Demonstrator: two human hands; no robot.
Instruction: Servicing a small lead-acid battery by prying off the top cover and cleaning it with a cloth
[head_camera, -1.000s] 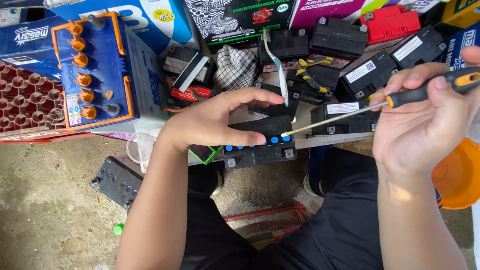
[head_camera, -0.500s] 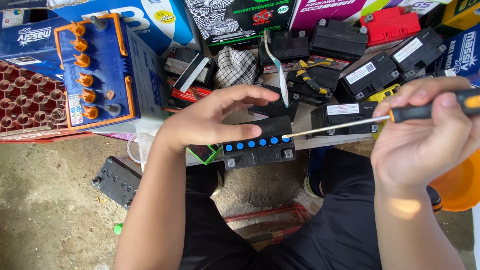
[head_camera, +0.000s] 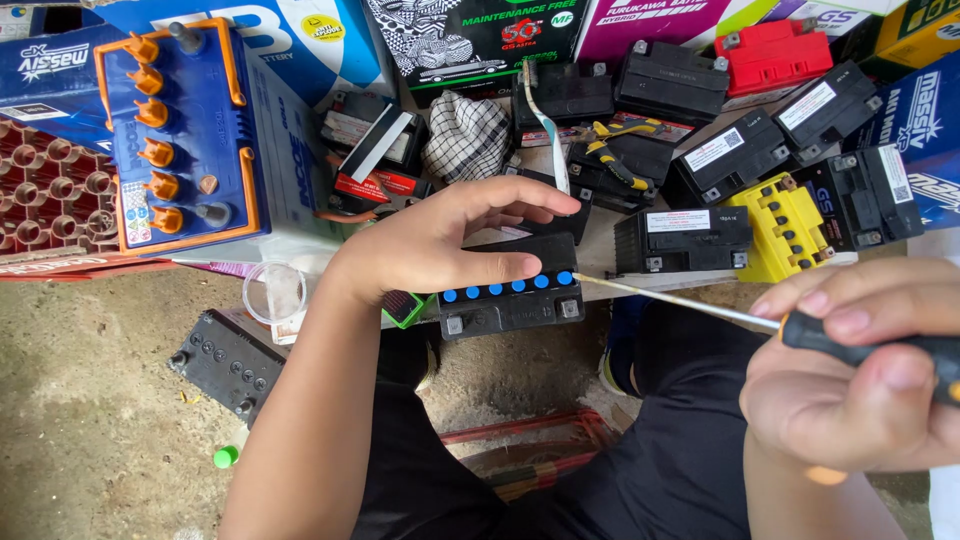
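Right hand: fingers clenched round the black handle of a screwdriver, nearest the camera. The shaft runs up and left; its tip sits at the right end of the row of blue caps.

Left hand: fingers spread flat and pressing on top of the small black battery, gripping nothing, thumb laid along the top just above the caps. The battery lies at the front edge of the surface, above the person's lap.

Step in hand, by judgement: prying at the rightmost blue cap while the battery is steadied. The next move calls for the tip to seat under the cap's edge, with gentle leverage and firm downward pressure from the left hand. A slip would send the tip toward the left fingers.

Left of the battery: a clear round cup and, on the ground, a flat black cover with a green cap near it.

Behind the battery: more black batteries, a yellow one, a red one, yellow-handled pliers and a checked cloth. Far left, a large blue battery with orange plugs. Printed boxes line the back.

Nothing blocks the screwdriver; the surface is crowded close behind.
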